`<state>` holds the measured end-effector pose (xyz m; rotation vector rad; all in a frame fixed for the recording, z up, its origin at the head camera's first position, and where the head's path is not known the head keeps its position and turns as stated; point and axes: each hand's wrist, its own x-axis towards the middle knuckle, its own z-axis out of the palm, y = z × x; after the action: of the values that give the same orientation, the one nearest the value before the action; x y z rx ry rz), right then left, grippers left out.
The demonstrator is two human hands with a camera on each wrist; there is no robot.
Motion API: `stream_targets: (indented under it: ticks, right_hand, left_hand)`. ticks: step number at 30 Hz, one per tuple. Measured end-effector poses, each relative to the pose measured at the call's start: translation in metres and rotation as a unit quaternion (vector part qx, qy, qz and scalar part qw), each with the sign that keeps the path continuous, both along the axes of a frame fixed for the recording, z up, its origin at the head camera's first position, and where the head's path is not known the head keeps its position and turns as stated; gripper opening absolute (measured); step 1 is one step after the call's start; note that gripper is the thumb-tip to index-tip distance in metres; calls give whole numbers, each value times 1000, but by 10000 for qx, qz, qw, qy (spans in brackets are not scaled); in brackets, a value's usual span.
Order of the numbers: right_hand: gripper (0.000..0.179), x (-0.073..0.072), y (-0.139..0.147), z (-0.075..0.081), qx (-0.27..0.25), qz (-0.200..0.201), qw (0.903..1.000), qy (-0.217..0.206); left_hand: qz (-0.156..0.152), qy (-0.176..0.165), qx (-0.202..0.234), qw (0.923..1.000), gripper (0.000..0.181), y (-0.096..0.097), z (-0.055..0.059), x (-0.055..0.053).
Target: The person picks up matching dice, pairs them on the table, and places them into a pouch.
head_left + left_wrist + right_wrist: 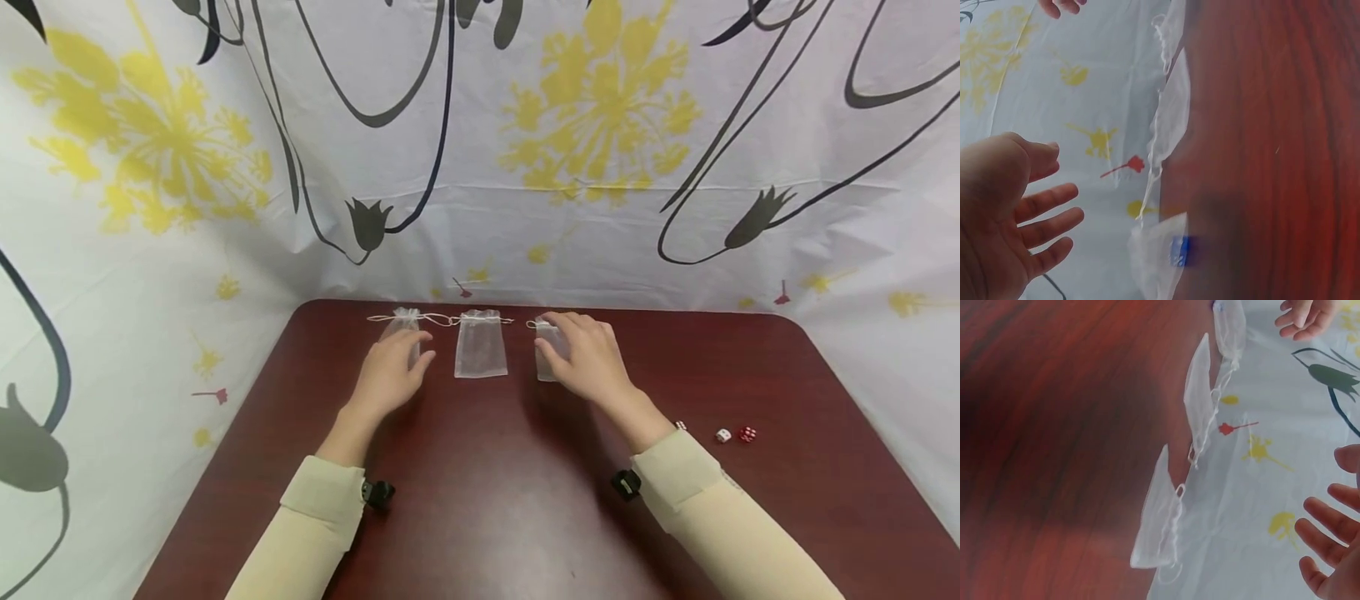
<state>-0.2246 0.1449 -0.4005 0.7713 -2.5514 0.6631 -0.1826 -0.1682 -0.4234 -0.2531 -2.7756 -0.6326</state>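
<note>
Three white sheer drawstring pouches lie along the table's far edge. My left hand (388, 373) hovers at the left pouch (407, 314) with fingers parted and nothing in them, covering much of it in the head view. Inside that pouch, the left wrist view shows a small blue cube (1179, 251), perhaps a die. The middle pouch (481, 350) lies flat between the hands. Over the right pouch (547, 367) is my right hand (592, 357), fingers spread and holding nothing. Both wrist views show the hands apart from the pouches.
To the right on the dark red table (480, 483) sit a white die (722, 435) and a red die (747, 434). Another small white piece (680, 426) is partly hidden by the right forearm. A patterned cloth (480, 167) hangs behind the table.
</note>
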Motion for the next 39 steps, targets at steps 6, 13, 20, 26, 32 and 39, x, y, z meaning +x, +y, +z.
stream_targets:
  ticks: [6, 13, 20, 26, 32, 39]
  right_hand:
    - [44, 7, 16, -4, 146, -155, 9997, 121]
    - [48, 19, 31, -9, 322, -405, 9984, 227]
    - [53, 28, 41, -10, 476, -603, 9969, 179]
    - [54, 33, 52, -12, 457, -728, 9961, 178]
    - [54, 36, 64, -15, 463, -856, 9952, 130]
    - [55, 38, 83, -18, 391, -985, 9942, 156]
  left_hand:
    - [-125, 139, -146, 9997, 32, 14, -6, 6]
    - [-218, 551, -597, 9965, 35, 33, -13, 16]
    - [-168, 168, -843, 9962, 44, 50, -14, 20]
    - [-285, 60, -847, 9960, 47, 57, -12, 19]
    - [-479, -98, -858, 9951, 48, 57, -22, 13]
    - [-754, -348, -820, 9932, 51, 55, -36, 6]
